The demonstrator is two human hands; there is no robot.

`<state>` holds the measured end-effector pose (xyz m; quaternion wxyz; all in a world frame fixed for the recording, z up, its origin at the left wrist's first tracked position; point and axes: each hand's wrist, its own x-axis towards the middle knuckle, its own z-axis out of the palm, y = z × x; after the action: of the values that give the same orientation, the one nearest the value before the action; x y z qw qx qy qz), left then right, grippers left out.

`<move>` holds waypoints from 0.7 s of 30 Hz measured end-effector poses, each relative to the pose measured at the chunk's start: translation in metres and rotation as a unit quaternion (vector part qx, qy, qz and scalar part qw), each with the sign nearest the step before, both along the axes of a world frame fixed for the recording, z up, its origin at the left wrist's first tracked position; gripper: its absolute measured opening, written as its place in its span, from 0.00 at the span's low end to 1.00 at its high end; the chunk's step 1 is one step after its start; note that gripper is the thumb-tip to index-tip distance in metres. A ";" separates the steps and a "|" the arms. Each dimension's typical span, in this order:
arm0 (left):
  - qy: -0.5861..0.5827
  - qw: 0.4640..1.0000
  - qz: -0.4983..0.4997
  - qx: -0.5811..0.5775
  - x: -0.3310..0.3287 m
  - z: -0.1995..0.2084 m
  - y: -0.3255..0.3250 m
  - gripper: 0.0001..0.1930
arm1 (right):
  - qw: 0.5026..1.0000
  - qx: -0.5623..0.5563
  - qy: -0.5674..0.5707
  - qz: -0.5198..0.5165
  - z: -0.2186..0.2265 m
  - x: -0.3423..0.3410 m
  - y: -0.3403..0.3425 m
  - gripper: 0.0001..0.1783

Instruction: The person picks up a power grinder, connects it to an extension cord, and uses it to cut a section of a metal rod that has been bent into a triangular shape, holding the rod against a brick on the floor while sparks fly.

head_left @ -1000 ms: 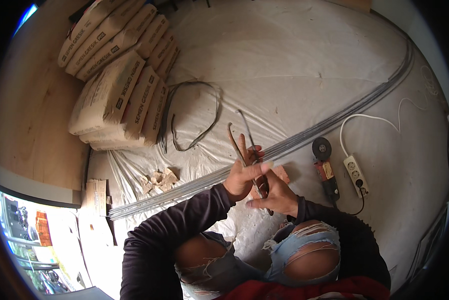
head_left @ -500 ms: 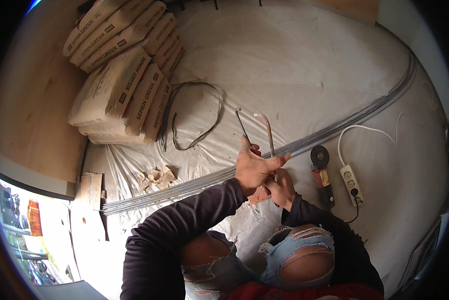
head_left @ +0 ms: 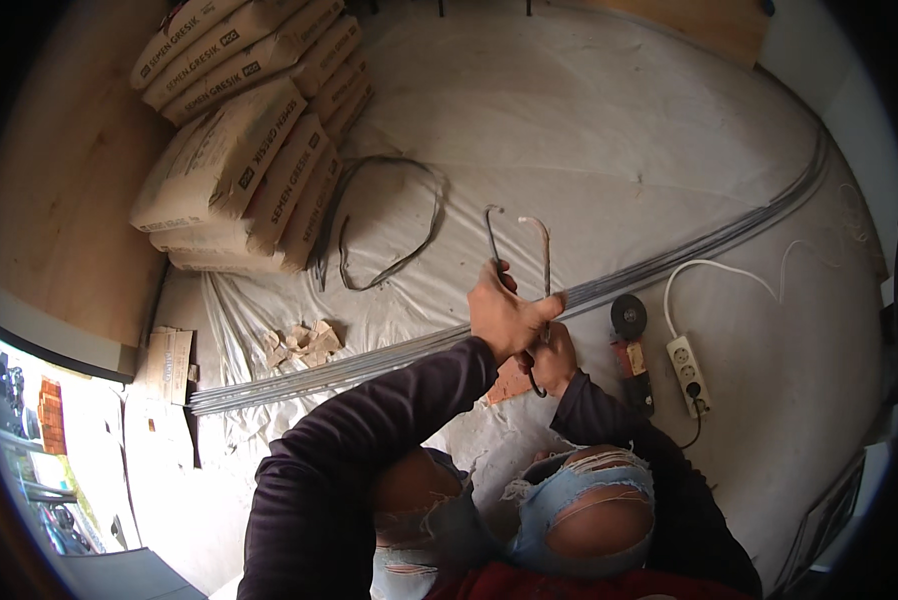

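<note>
My left hand (head_left: 507, 312) is closed around a dark thin metal rod (head_left: 492, 236) with a small hooked tip pointing up and away from me. Just below it, my right hand (head_left: 552, 358) is closed on a rust-brown rod (head_left: 546, 258), whose bent top curves to the left. That second rod passes close by my left thumb. A dark curved end shows under my hands; I cannot tell which rod it belongs to. Both hands are above a long bundle of thin grey steel bars (head_left: 369, 362) on the sheeted floor. A reddish brick (head_left: 509, 383) lies partly hidden beneath them.
An angle grinder (head_left: 633, 360) and a white power strip (head_left: 687, 372) with its cord lie to the right. Stacked paper cement bags (head_left: 234, 170) stand at the far left, beside a loop of dark strip (head_left: 437, 215). Torn brown paper (head_left: 309, 345) lies near the bars.
Both hands have shifted slightly to the right over the floor, carrying the rods. The dark curved end below them now shows more clearly. The view has tilted a little.
</note>
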<state>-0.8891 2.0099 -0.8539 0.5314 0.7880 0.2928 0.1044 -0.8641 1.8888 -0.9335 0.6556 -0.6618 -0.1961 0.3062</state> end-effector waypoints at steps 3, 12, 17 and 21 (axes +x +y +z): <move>-0.032 0.999 -0.002 0.012 -0.004 0.005 -0.005 0.52 | 0.998 0.044 0.022 0.040 0.009 -0.001 -0.006 0.08; -0.123 0.971 -0.111 0.174 -0.021 0.028 -0.021 0.60 | 0.944 0.291 0.099 0.120 0.078 0.034 -0.028 0.73; -0.246 0.935 -0.127 0.224 -0.041 0.032 -0.020 0.60 | 0.919 0.345 0.115 0.153 0.105 0.034 -0.012 0.70; -0.064 0.973 -0.187 0.116 -0.055 0.030 -0.010 0.54 | 0.899 0.389 0.104 0.171 0.123 0.023 -0.003 0.69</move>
<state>-0.9437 1.9995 -0.8239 0.4644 0.8765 0.0919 0.0869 -0.8408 1.8858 -0.8101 0.8151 -0.2752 -0.3400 0.3798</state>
